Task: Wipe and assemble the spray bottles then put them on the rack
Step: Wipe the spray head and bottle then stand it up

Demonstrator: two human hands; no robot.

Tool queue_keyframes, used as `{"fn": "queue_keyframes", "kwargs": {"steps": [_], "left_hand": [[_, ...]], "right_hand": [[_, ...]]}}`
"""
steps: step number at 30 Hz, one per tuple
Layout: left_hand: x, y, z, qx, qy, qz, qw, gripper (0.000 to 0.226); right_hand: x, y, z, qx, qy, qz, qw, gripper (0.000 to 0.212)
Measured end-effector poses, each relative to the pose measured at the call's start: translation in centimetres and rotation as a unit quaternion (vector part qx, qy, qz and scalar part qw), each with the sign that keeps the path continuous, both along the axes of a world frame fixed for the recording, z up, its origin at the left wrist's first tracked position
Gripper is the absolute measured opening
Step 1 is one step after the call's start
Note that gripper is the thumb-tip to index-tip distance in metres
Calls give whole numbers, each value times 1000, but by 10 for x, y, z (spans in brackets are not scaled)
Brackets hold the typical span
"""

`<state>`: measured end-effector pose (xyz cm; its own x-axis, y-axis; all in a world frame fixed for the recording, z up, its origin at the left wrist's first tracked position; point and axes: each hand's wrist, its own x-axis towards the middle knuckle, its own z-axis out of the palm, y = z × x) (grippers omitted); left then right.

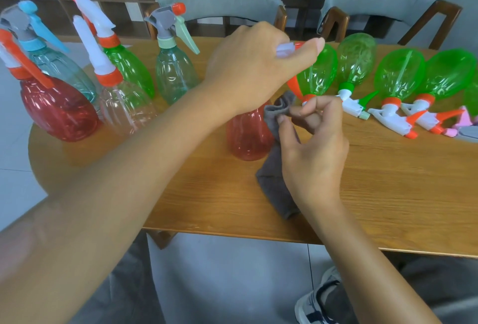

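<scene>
Left hand (248, 70) grips a white and orange spray head (287, 49) atop the red bottle (248, 134); right hand (313, 147) pinches a grey cloth (274, 168).
Along the counter's (388, 194) left end stand five capped bottles (176, 70); the red bottle stands upright mid-counter, cloth touching its right side; four green bottles (398, 75) lie along the far right edge.
</scene>
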<state>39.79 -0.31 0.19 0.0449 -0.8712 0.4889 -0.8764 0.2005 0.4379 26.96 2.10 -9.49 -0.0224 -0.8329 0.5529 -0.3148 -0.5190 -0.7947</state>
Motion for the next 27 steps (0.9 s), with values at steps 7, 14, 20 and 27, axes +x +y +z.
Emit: {"fn": "queue_keyframes", "kwargs": {"steps": [7,14,20,27], "left_hand": [[-1,-2,0,11,5,-10,1000,60],[1,-3,-2,3,-6,-16,1000,60],[2,1,0,3,-9,-33,999,68],[3,2,1,1,-5,-35,999,64]], "right_hand": [[9,1,-3,-64,27,-13,997,25],[10,16,-16,-134,26,-16,991,28],[11,10,-6,-43,-34,-15,998,29],[16,9,-9,-6,-74,-24,997,32]]}}
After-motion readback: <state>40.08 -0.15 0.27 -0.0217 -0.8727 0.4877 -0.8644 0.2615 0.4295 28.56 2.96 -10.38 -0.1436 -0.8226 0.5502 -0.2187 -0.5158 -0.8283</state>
